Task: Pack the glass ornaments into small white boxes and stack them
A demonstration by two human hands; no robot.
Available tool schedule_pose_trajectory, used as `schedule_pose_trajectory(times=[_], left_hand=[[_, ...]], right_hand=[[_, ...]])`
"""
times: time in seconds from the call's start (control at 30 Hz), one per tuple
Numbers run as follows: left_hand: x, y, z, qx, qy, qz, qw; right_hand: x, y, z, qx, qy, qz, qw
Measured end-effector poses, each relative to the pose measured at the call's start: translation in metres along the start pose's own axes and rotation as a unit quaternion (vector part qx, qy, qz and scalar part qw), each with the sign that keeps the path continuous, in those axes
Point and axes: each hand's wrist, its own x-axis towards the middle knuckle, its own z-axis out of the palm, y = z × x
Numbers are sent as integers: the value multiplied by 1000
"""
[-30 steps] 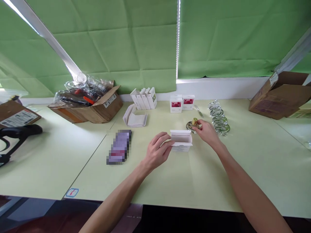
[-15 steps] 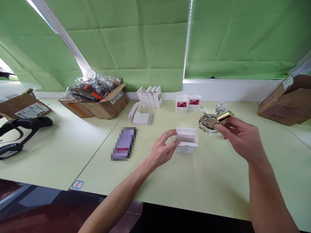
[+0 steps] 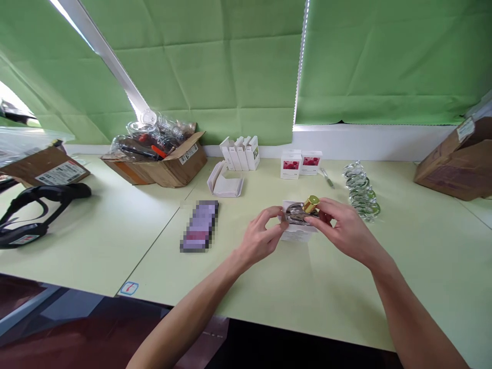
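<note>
Bordered by a phone (image 3: pixel 200 226) on the left, two pink-fronted boxes (image 3: pixel 291 166) and a thin tube (image 3: pixel 327 178) beyond, and a row of clear glassy items (image 3: pixel 361 193) to the right. Pinching the open carton (image 3: pixel 296 236) narrowly by its left edge with the left hand (image 3: pixel 263 234), and gripping the bottle (image 3: pixel 295 214) from its right with the bent-fingered right hand (image 3: pixel 340 224). Held at the carton's mouth, rounded, clear and shiny, topped by a tilted gold cap (image 3: pixel 311 204), depth inside unclear.

The bottle cap (image 3: pixel 311 204) looks metallic, smooth and glossy.
</note>
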Motion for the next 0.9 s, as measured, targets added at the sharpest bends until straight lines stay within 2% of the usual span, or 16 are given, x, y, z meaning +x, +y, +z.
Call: schedule_pose_trajectory(times=[0.17, 0.43, 0.57, 0.67, 0.8, 0.9], left_hand=[[1, 0, -1, -17, -2, -5, 1000], [6, 1, -3, -36, -13, -3, 999], [5, 2, -3, -49, -14, -18, 999], [7, 2, -6, -106, -22, -53, 993], [21, 1, -14, -205, -17, -152, 967], [39, 4, -18, -186, -69, -189, 962]], right_hand=[[1, -1, 5, -3, -56, 12, 998], [5, -3, 5, -15, -102, 49, 993], [8, -5, 5, -22, -103, 49, 993], [8, -4, 5, -6, -101, 44, 994], [8, 1, 8, 15, -86, 46, 995], [7, 5, 10, 42, -71, 55, 995]])
